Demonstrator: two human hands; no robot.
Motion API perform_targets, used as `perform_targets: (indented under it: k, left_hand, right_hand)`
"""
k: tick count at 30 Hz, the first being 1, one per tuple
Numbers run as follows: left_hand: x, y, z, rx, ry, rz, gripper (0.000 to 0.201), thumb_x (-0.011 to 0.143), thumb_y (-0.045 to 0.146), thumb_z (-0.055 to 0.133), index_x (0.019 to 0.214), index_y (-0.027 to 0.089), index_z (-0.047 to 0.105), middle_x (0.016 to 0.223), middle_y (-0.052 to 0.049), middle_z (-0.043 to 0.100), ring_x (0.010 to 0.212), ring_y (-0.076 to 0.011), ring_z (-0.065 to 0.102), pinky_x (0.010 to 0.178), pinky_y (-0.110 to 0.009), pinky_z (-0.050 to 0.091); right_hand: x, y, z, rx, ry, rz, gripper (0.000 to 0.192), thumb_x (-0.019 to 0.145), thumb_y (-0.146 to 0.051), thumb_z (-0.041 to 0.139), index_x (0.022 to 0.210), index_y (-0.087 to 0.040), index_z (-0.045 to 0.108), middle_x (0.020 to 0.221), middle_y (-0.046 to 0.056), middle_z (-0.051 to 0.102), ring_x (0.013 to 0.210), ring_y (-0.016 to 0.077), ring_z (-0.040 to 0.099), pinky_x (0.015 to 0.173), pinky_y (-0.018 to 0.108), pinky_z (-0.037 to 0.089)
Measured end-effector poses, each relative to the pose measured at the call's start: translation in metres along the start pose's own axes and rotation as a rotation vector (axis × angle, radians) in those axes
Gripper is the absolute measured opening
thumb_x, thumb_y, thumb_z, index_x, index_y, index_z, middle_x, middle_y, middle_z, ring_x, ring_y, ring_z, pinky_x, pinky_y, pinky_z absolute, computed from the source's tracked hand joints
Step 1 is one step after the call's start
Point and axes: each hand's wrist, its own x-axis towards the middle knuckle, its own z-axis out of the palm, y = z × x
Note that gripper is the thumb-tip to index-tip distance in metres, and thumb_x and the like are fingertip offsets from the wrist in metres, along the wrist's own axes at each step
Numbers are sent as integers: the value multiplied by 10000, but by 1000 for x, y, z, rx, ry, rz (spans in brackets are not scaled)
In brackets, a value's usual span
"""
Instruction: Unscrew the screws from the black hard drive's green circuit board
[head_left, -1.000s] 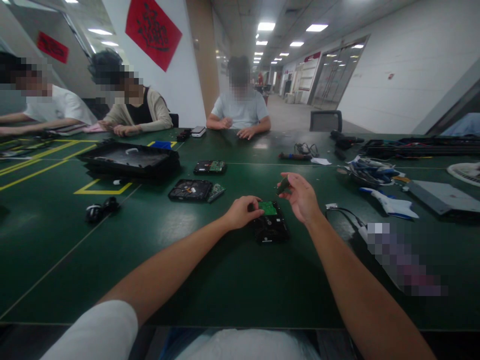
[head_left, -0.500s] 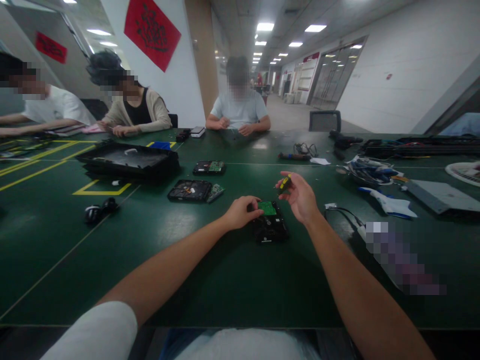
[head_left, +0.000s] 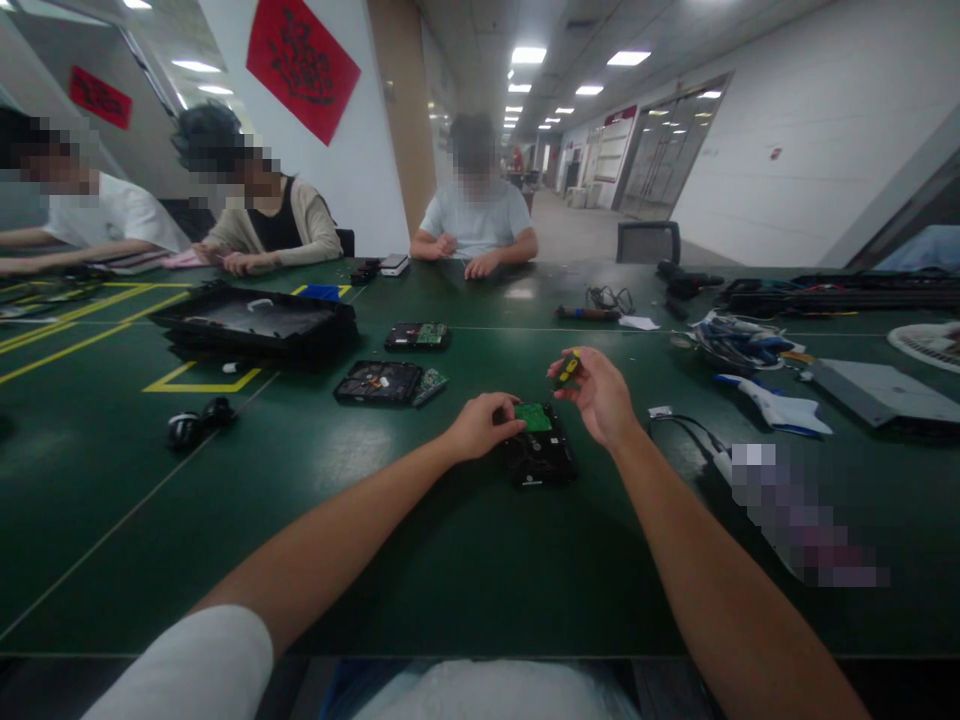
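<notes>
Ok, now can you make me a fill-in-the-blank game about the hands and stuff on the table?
1. The left hand touches a black drive whose circuit board is ____.
2. The right hand holds a small tool coloured black and ____.
3. The big black tray is on the picture's ____ side.

Missing words: green; yellow; left.

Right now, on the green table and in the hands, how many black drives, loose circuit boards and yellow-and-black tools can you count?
Black drives: 3 (near drive at the left hand, middle drive, far drive)
Loose circuit board: 1, beside the middle drive
Yellow-and-black tool: 1, in the right hand
Total: 5
</notes>
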Motion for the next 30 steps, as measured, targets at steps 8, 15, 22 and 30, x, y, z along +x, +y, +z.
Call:
perform_targets:
  k: [8,15,22,30]
  left_hand:
    - [0,0,0,5,-5,-5,201,870,349,744,803,222,603,1239,-64,732,1237,-269,647,1060,-437,480]
    - [1,-3,2,-3,2,2,192,865,346,746,816,219,610,1207,-68,739,1213,-265,656,1057,-430,476]
    - [0,-5,3,5,2,-4,195,872,361,737,828,217,613,1250,-71,723,1185,-268,658,1049,-440,475]
    - [-1,-5,3,-7,-7,-27,197,878,380,728,837,222,618,1290,-75,708,1196,-272,652,1057,-446,474]
  right_hand:
    - [0,1,-1,-14,-3,-19,287,850,-513,751,976,-256,728,905,22,730,843,178,697,570,239,534]
    - [1,2,-1,32,-33,32,364,890,-563,675,1025,-228,720,938,51,748,894,203,716,612,268,584]
    - [0,2,1,-12,30,-11,318,833,-522,761,976,-245,700,886,14,722,845,173,704,524,208,523]
    - [1,5,-2,58,16,36,406,894,-591,656,1052,-219,695,940,51,738,854,199,719,550,259,576]
